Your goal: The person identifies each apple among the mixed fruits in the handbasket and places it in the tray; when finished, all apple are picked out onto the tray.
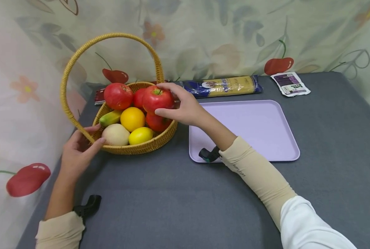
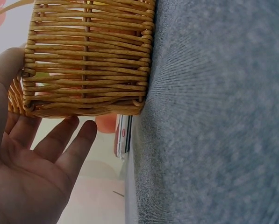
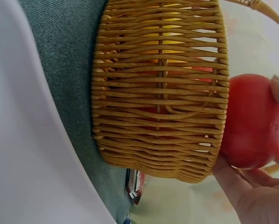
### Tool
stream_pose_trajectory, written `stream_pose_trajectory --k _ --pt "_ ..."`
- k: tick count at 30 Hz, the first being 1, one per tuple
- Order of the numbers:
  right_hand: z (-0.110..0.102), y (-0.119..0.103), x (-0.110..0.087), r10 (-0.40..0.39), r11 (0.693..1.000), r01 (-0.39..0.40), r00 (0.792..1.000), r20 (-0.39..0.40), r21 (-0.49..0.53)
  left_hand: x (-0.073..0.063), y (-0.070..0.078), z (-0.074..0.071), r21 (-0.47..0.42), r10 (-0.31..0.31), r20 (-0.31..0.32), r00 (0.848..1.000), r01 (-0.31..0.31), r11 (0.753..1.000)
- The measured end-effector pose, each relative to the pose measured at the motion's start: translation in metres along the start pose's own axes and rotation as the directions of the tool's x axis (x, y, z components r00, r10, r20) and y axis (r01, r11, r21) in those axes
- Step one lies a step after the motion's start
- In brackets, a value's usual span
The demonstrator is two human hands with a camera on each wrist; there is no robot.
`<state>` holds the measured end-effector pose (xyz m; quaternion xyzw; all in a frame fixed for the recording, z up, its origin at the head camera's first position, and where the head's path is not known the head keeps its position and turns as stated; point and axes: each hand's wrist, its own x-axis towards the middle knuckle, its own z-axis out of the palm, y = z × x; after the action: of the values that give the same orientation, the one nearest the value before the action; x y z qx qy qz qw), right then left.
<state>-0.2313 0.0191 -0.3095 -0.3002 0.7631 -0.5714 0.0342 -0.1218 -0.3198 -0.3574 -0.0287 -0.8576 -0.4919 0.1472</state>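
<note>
A wicker basket with a tall arched handle holds several fruits. My right hand grips a red tomato with a green stem end, thumb in front and fingers behind, at the basket's right rim. In the right wrist view the tomato sits just above the rim. At the basket's left side, my left hand holds the rim by the foot of the handle, thumb and fingers on either side of it. The left wrist view shows this hand with its lower fingers extended beside the wickerwork.
In the basket lie a pomegranate, an orange, a lemon, a pale round fruit and a green-yellow fruit. A lilac tray lies right, a long yellow-blue packet and white pouch behind.
</note>
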Motion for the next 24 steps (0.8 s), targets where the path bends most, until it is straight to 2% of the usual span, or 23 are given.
stream_pose_trajectory --k 6,10,18,24 --pt "-0.006 -0.003 -0.001 0.043 0.996 -0.044 0.999 -0.01 -0.084 0.0 0.0 0.0 0.01 -0.018 0.004 1.0 0.018 1.0" --pt "-0.01 -0.003 -0.002 0.058 0.993 -0.059 0.998 -0.012 -0.1 0.001 -0.002 0.0 0.009 -0.016 0.003 1.0 0.016 1.0" --pt "-0.025 -0.001 -0.004 0.071 0.994 -0.073 0.997 -0.037 -0.076 0.002 -0.002 0.001 -0.005 0.012 0.009 1.0 -0.012 1.0" --pt "-0.035 0.004 -0.005 0.121 0.992 -0.122 0.992 -0.039 -0.023 0.001 -0.002 -0.001 0.005 -0.01 0.005 1.0 0.01 1.0"
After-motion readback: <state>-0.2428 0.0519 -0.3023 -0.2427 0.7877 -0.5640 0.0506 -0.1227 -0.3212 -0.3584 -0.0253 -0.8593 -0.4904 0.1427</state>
